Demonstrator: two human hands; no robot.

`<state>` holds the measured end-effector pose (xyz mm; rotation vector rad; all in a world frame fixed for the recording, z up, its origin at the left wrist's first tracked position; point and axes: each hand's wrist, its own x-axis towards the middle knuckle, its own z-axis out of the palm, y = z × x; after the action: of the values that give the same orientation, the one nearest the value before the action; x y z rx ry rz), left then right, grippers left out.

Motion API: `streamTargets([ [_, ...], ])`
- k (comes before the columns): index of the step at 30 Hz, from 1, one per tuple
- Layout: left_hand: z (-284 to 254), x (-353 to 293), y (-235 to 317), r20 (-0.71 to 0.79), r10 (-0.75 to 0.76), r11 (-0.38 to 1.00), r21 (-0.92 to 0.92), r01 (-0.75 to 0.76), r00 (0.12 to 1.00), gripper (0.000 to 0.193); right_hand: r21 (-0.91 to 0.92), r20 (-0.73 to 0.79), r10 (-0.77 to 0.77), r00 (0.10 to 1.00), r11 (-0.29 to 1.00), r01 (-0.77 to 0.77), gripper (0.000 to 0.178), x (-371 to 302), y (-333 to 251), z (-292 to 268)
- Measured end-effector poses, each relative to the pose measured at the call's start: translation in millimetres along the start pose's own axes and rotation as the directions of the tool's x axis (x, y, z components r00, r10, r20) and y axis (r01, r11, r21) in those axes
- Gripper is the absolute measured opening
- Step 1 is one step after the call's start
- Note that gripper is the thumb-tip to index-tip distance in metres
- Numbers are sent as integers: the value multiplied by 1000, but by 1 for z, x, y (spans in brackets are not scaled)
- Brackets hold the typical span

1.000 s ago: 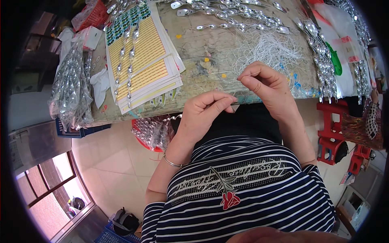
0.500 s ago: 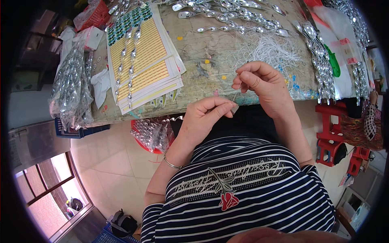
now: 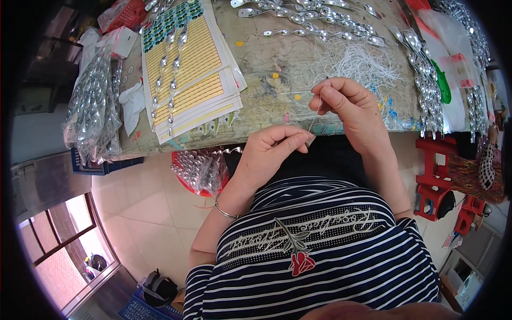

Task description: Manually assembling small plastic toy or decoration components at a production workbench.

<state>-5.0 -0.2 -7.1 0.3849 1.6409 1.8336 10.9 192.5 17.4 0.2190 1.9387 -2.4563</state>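
Note:
My left hand is closed in a pinch just off the table's near edge. It grips a twisted silver strip; its flat tip shows at the fingertips, a spiral length sticks out behind the hand, and the middle is hidden. From that tip a thin white string runs up to my right hand, which pinches it between thumb and forefinger. Beyond the right hand lies a loose tangle of white strings on the table. More twisted silver strips lie in a row at the far side.
Sticker sheets carry two silver strips at the left, beside a plastic bag of strips. Another bunch of strips and a green tool lie right. Below the table are a red basin and red stools.
My right hand has shifted slightly up, and the string between my hands shows longer. My left hand keeps its pinch, almost still. The whole view has moved a little.

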Motion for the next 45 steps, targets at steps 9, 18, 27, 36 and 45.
streamTargets([
  [9, -3, -1, -4, 15, -2, 998, 66, 1, 1000, 17, -375, 130, -31, 991, 924, 78, 10, -11, 1, 7],
  [18, -5, -2, -6, -2, -15, 985, 174, 15, 1000, 16, -414, 181, -70, 981, 899, 141, 10, -14, 2, 8],
  [27, -10, -3, -11, 18, -43, 978, 204, 39, 999, 16, -527, 231, -102, 968, 823, 213, 7, -10, 6, 9],
  [36, -14, -6, -2, 47, -83, 984, 162, 74, 995, 18, -386, 109, -155, 982, 904, 186, 6, -4, 10, -2],
  [45, 0, 3, 1, -104, 74, 981, -174, -92, 992, 23, -168, 54, 21, 998, 986, -11, 7, -9, 5, 11],
])
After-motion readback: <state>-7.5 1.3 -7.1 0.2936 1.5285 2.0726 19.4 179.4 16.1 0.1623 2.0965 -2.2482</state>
